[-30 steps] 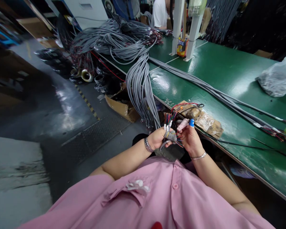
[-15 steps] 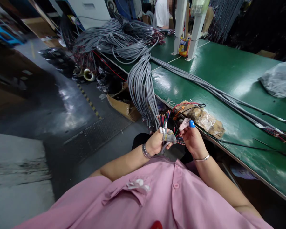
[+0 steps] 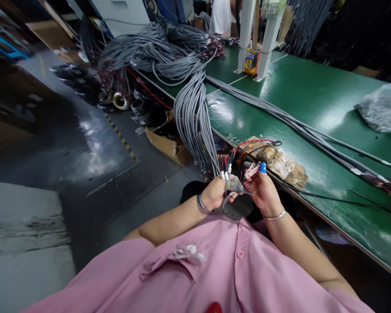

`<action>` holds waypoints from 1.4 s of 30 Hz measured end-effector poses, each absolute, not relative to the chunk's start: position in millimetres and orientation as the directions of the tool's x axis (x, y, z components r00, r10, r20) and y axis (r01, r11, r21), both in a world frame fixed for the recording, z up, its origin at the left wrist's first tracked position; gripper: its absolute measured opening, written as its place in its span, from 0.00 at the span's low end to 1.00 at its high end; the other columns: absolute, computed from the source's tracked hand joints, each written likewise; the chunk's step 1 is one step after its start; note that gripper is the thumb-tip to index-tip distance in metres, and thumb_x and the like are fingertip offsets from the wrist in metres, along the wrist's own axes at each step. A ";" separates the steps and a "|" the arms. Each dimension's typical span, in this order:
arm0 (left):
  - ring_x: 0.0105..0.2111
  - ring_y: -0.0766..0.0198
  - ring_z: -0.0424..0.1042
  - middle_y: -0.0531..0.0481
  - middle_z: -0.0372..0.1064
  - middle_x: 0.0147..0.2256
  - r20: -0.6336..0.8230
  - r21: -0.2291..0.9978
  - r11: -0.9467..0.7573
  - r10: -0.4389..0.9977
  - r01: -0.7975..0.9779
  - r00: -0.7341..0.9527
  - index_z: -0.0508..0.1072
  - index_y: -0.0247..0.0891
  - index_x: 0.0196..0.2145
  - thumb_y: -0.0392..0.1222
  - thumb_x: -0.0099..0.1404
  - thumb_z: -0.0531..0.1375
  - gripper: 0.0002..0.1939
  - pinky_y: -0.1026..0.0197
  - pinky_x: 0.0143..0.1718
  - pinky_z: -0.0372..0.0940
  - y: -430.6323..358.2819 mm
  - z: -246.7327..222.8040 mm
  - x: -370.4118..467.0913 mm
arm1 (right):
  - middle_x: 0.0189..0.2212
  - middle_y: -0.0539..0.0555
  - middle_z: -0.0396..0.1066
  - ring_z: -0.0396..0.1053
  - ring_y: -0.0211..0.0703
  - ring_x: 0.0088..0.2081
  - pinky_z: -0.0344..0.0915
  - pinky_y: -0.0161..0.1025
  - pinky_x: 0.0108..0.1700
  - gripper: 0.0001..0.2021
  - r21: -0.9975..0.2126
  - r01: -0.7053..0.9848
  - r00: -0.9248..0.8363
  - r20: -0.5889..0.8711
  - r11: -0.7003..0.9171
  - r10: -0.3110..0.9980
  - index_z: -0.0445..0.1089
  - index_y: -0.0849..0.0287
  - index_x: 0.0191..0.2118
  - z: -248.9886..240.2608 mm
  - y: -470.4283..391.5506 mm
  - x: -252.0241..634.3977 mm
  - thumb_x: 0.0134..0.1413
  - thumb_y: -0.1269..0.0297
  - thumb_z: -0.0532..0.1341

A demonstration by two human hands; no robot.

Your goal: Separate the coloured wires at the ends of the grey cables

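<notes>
Grey cables with fanned-out coloured wire ends (image 3: 225, 163) stand up from my left hand (image 3: 219, 191), whose fingers are closed around them. A grey covering is on its thumb. More thin coloured wires (image 3: 247, 190) stick out to the right, between my two hands. My right hand (image 3: 263, 191) has a blue cover on one fingertip and is closed on a pale pink clip-like tool (image 3: 251, 171), just right of the wires. The long grey cable bundle (image 3: 195, 113) hangs over the table edge behind my left hand.
The green table (image 3: 299, 100) bears a worn, taped block (image 3: 273, 161), more grey cables (image 3: 267, 108), a plastic bag (image 3: 382, 108) and white posts (image 3: 267, 52). An open cardboard box (image 3: 169, 141) is on the floor. A person in white (image 3: 220, 17) is at the back.
My left hand has moved slightly right with the cables. The pink tool in my right hand has turned and shows its two arms more clearly.
</notes>
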State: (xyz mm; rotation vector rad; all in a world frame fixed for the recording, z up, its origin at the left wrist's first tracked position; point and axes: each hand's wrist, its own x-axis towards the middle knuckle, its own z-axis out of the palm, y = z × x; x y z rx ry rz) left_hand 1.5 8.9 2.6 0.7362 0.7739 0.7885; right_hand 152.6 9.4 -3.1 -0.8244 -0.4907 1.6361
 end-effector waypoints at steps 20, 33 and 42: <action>0.14 0.71 0.61 0.52 0.65 0.16 -0.321 0.824 0.435 0.886 -0.363 0.333 0.69 0.33 0.21 0.46 0.46 0.67 0.14 0.68 0.15 0.56 -11.0 7.9 2.1 | 0.31 0.51 0.74 0.69 0.35 0.28 0.69 0.32 0.28 0.15 -0.684 -0.699 -0.081 -0.214 -0.208 0.974 0.74 0.58 0.36 -5.2 5.5 158.3 0.52 0.50 0.66; 0.14 0.72 0.60 0.53 0.65 0.16 -0.320 0.790 0.451 0.881 -0.415 0.347 0.70 0.34 0.23 0.44 0.49 0.66 0.11 0.68 0.14 0.54 1.1 -4.5 8.1 | 0.27 0.49 0.73 0.65 0.35 0.25 0.65 0.31 0.26 0.12 -0.656 -0.731 -0.040 -0.234 -0.188 0.971 0.74 0.58 0.32 -8.1 11.1 152.4 0.50 0.54 0.68; 0.13 0.72 0.59 0.54 0.64 0.16 -0.342 0.799 0.464 0.874 -0.383 0.345 0.69 0.34 0.22 0.46 0.47 0.67 0.14 0.68 0.14 0.54 -4.2 0.7 9.0 | 0.30 0.50 0.75 0.68 0.36 0.26 0.66 0.33 0.26 0.18 -0.623 -0.739 -0.102 -0.274 -0.257 0.956 0.72 0.56 0.32 -8.0 8.2 155.1 0.48 0.44 0.66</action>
